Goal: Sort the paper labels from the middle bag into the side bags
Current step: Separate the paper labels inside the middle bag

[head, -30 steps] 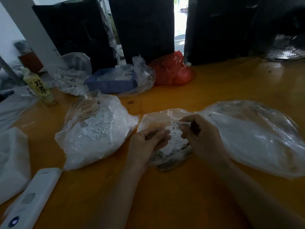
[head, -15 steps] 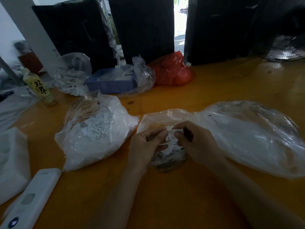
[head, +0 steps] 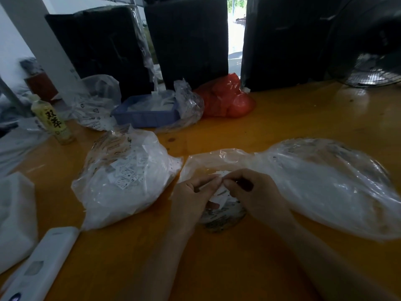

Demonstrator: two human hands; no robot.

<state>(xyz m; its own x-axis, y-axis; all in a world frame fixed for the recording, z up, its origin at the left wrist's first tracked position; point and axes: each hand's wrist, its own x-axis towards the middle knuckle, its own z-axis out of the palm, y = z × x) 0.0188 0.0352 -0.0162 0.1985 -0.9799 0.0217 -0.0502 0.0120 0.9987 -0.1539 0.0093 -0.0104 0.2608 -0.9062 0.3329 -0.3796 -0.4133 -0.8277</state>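
A small clear middle bag (head: 217, 161) lies open on the orange table, with printed paper labels (head: 219, 198) inside. My left hand (head: 191, 196) and my right hand (head: 256, 194) meet over it, fingertips pinched together on a white label. To the left sits a fuller clear bag (head: 125, 181) of white labels with size letters. A large, flatter clear bag (head: 329, 185) lies to the right, touching the middle bag.
At the left edge are a white remote-like device (head: 41, 266), a white bag (head: 15, 211) and a drink bottle (head: 52, 120). Behind stand a blue tray (head: 145, 116), another printed clear bag (head: 95, 103), a red bag (head: 227, 98), dark panels and a fan (head: 368, 61).
Both hands have drawn closer together and nearer to me over the middle bag. The label held up by the right hand has come down between both hands' fingertips.
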